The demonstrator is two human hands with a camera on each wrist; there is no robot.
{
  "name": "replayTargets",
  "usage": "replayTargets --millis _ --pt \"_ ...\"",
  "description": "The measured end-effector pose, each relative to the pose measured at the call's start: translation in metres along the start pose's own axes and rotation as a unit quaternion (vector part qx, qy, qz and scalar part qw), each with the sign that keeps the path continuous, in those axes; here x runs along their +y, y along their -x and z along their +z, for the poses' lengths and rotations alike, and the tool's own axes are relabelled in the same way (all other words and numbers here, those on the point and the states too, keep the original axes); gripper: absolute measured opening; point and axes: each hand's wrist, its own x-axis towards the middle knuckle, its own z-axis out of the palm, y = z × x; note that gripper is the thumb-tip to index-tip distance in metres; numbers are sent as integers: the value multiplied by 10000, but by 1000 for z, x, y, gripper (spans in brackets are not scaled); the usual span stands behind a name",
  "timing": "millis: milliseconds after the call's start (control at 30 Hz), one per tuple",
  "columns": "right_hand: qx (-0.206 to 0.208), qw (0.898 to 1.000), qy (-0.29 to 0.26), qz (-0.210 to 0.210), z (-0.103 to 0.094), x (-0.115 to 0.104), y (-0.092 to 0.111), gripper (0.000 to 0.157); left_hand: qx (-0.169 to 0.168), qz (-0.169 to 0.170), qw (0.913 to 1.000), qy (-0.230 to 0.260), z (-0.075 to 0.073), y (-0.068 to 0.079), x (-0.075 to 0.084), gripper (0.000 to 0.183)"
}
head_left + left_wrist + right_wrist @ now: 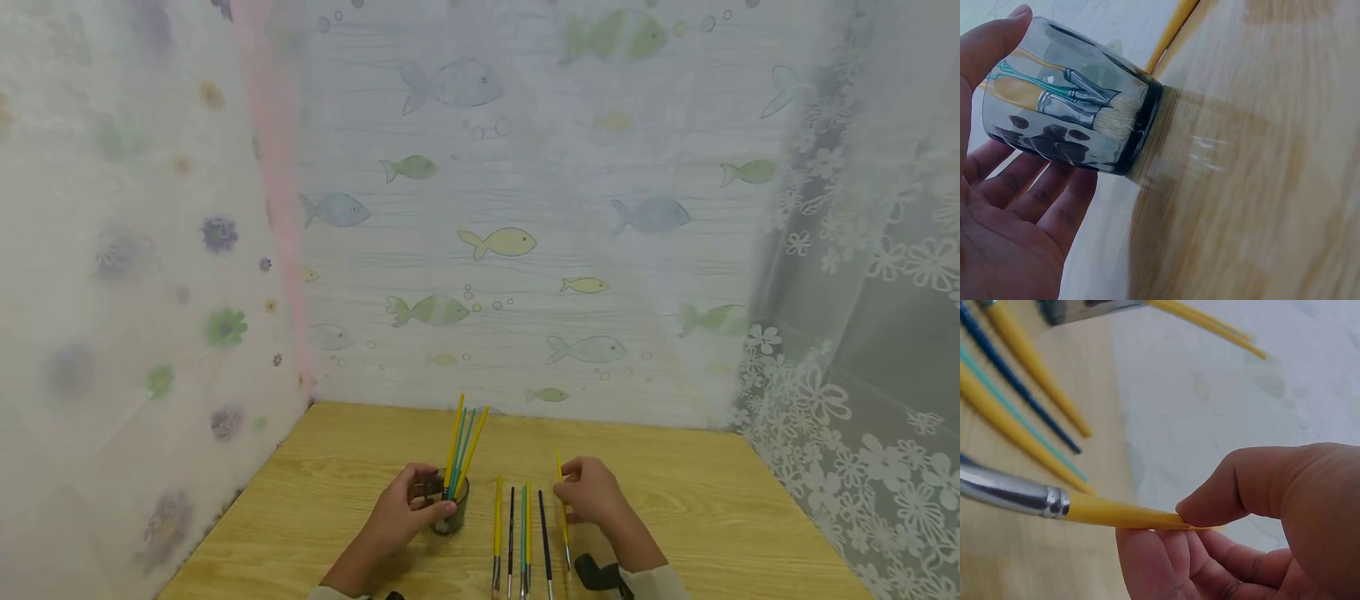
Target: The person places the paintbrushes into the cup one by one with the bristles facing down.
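Note:
My left hand (401, 510) holds a dark clear glass cup (451, 523), thumb on one side and fingers on the other. Yellow and teal paintbrushes (1072, 103) stand in it, bristles down, as the left wrist view shows through the glass. Between thumb and fingers, my right hand (597, 497) pinches a yellow paintbrush (1116, 512) with a silver ferrule. It points its ferrule end toward the near side of the table. Between my hands lies a row of several loose paintbrushes, among them a yellow one (498, 517), a teal one (523, 521) and a dark blue one (544, 533).
The wooden table (337, 442) ends at a hanging back sheet printed with fish (502, 242). A flowered sheet (150, 292) hangs along the left side, and a sheer flowered one (862, 375) along the right.

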Motion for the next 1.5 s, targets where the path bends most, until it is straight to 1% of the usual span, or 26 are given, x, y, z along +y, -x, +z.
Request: replayTargets --millis 233,500,633,867,1033,1233,1500 --pt "317 9984 -401 -255 -2 -14 1 37 39 -11 10000 44 -1 -1 0 65" --pt "611 9933 -909 -360 -2 -22 1 32 -37 -4 10000 67 -2 -1 -2 67" --pt "667 9895 -1174 -514 0 -27 1 29 -70 3 9999 146 -3 -1 -2 68" --pt "813 9827 -1500 -718 3 -32 1 26 -256 37 9992 307 -3 0 -3 68" --pt "907 9763 -1765 -868 5 -35 3 25 -335 -4 9986 421 -4 1 -3 70" --pt "974 9684 -2024 -1084 9 -39 4 26 -378 28 9985 394 -4 0 -5 73" --pt "1119 9586 -2273 -1299 16 -42 5 23 -530 122 9980 318 -3 0 -4 70"
